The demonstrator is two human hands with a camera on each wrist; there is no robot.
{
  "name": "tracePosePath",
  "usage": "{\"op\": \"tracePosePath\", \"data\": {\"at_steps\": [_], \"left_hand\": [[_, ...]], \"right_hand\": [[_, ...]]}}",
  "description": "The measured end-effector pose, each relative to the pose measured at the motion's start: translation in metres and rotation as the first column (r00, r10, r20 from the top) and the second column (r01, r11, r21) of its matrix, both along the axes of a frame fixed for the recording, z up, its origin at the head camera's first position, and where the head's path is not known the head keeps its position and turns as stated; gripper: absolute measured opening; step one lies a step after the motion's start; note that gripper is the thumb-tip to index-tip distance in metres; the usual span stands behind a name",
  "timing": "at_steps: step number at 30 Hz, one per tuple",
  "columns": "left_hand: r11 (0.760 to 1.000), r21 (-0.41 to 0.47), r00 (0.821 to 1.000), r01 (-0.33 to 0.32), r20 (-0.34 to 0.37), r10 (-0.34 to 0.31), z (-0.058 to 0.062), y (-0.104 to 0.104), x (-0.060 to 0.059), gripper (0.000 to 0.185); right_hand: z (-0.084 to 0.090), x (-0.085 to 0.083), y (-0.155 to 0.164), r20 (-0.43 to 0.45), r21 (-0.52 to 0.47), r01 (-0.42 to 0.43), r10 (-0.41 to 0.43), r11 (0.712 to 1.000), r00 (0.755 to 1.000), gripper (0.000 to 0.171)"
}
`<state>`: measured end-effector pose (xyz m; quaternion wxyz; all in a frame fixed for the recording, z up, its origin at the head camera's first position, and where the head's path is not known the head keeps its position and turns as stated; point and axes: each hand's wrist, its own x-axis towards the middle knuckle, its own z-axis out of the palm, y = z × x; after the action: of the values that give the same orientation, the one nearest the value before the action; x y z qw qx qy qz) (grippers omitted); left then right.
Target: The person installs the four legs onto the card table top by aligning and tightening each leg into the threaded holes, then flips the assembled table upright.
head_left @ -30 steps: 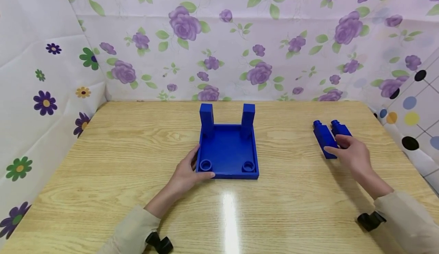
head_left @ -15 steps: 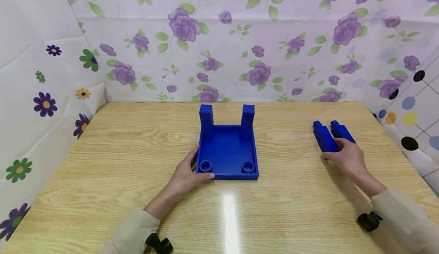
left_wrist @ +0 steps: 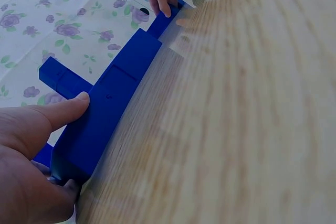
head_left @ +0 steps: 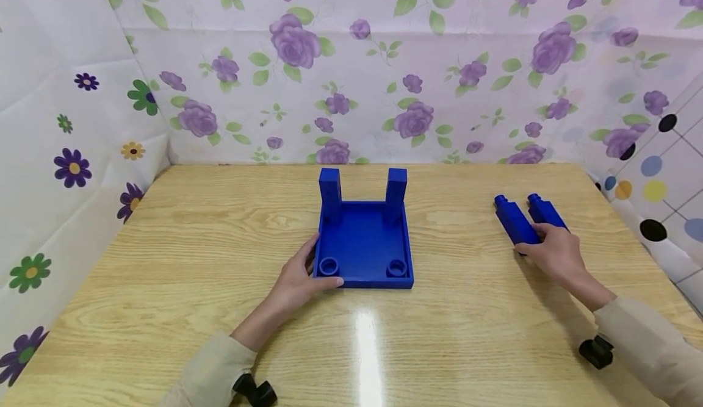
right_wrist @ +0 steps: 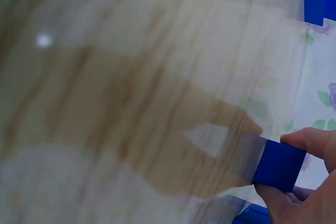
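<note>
A blue square base (head_left: 364,242) with a raised rim lies on the table in the head view. Two square posts (head_left: 396,193) stand up at its far corners, and two round sockets (head_left: 397,267) sit at its near corners. My left hand (head_left: 293,280) grips the near left corner, thumb along the front edge and fingers at the left side. To the right, my right hand (head_left: 556,253) pinches the near end of a blue square post with a round peg (head_left: 515,219). Thumb and fingers hold opposite sides of its square end (right_wrist: 280,166) in the right wrist view.
A second blue pegged post (head_left: 546,212) lies just right of the held one, partly hidden by the right hand. Flowered cloth (head_left: 362,90) hangs behind the wooden table (head_left: 219,224) and along its left side. Dotted cloth (head_left: 667,193) borders the right.
My right hand has closed on the left one of the two loose posts and its peg end has swung slightly left, away from the other post. The left hand and base have stayed put.
</note>
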<state>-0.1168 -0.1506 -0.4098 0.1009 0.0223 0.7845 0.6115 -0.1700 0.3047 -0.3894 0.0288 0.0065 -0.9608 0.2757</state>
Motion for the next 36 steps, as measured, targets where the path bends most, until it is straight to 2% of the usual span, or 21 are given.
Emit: {"op": "tracePosePath", "data": {"at_steps": [7, 15, 25, 36], "left_hand": [[1.0, 0.012, 1.0, -0.012, -0.001, 0.012, -0.002, 0.001, -0.001, 0.102], [1.0, 0.013, 1.0, -0.006, -0.005, 0.007, -0.002, 0.0, 0.001, 0.101], [1.0, 0.021, 1.0, 0.001, -0.006, 0.0, -0.001, 0.0, 0.0, 0.102], [1.0, 0.014, 1.0, -0.001, -0.004, 0.001, 0.0, -0.001, 0.0, 0.101]], "right_hand": [[0.002, -0.001, -0.004, 0.01, -0.021, 0.001, -0.001, 1.0, 1.0, 0.064], [0.02, -0.003, -0.013, 0.053, -0.099, -0.043, 0.048, 0.994, 0.997, 0.066], [0.043, -0.003, -0.017, 0.086, -0.25, -0.132, 0.158, 0.959, 0.984, 0.067], [0.067, 0.001, -0.033, 0.019, -0.369, -0.136, 0.154, 0.919, 0.988, 0.062]]}}
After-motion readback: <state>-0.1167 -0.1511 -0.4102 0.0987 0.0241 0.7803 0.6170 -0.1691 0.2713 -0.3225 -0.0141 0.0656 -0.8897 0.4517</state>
